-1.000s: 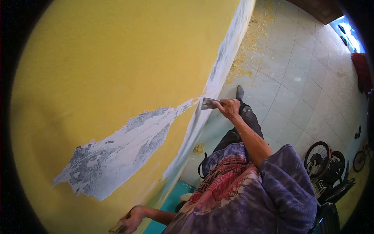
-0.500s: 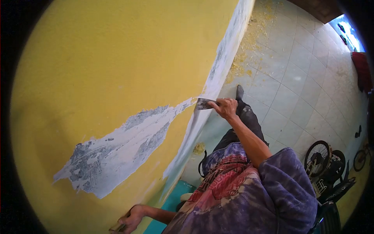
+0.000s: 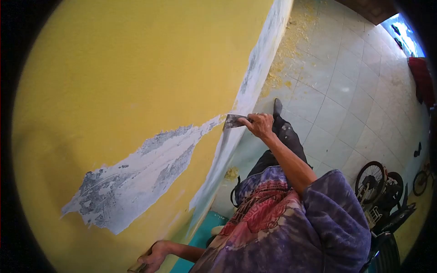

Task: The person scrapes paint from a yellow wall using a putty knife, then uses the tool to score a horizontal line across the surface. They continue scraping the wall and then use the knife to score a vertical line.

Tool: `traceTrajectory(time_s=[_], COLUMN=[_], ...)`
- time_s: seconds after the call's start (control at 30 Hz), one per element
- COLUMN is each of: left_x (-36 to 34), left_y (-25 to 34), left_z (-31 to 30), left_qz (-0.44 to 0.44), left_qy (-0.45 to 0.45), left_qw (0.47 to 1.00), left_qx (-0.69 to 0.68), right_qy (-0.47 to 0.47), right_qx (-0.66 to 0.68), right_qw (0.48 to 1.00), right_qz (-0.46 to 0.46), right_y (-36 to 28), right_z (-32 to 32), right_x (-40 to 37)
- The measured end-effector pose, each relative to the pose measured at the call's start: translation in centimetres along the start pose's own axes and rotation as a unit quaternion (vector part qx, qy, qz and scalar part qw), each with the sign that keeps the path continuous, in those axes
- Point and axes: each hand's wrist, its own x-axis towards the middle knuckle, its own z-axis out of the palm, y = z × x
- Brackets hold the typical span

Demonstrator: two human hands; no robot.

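Note:
My right hand [image 3: 261, 124] is closed around a putty knife [image 3: 235, 121]. The wide metal blade lies against the bare strip near the wall's corner edge, with my thumb along it. Yellow paint covers the wall [image 3: 150, 68], except for a large ragged patch [image 3: 132, 182] of white and grey that narrows toward the blade. At the bottom of the view, my left hand [image 3: 156, 257] is close to the wall with its fingers curled. A thin brownish thing [image 3: 136, 267] shows at its fingertips, too little of it visible to name.
Yellow paint flakes [image 3: 284, 59] litter the pale tiled floor [image 3: 337, 109] along the wall's foot. A motorbike [image 3: 380, 191] stands at the right, with a bicycle [image 3: 421, 182] farther off. My foot [image 3: 277, 107] rests on the tiles beyond my right hand.
The putty knife and my right hand appear slightly farther left, as does most of the scene, so the view itself has shifted a little. Both hands keep their grip.

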Motion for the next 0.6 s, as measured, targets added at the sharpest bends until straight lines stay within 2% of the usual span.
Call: traceTrajectory(time_s=[0.07, 0.17, 0.3, 0.37, 0.43, 0.53, 0.6], left_x=[0.3, -0.2, 0.3, 0.0, 0.1, 0.0, 0.3], left_y=[-0.2, 0.2, 0.9, 0.8, 0.3, 0.8, 0.1], left_z=[-0.5, -0.3, 0.3, 0.6, 0.5, 0.3, -0.6], left_qz=[-0.012, -0.007, -0.015, -0.035, -0.002, -0.04, -0.019], left_qy=[0.009, -0.017, -0.001, 0.01, 0.012, 0.011, -0.003], left_qw=[1.0, 0.998, 0.999, 0.996, 0.998, 0.999, 1.0], left_qx=[0.012, 0.067, -0.038, -0.087, -0.065, -0.018, 0.018], right_qy=[-0.014, 0.0, -0.05, -0.041, -0.016, -0.024, -0.031], right_qx=[0.002, 0.015, -0.043, -0.012, -0.035, -0.007, 0.005], right_qw=[1.0, 1.0, 0.998, 0.999, 0.999, 0.999, 0.998], right_qz=[0.015, -0.014, 0.002, 0.008, 0.023, 0.039, 0.055], right_y=[0.5, -0.4, 0.1, 0.1, -0.3, -0.4, -0.8], right_z=[-0.1, 0.1, -0.2, -0.4, -0.8, -1.1, -0.6], right_x=[0.2, 0.8, -0.2, -0.3, -0.6, -1.0, -1.0])
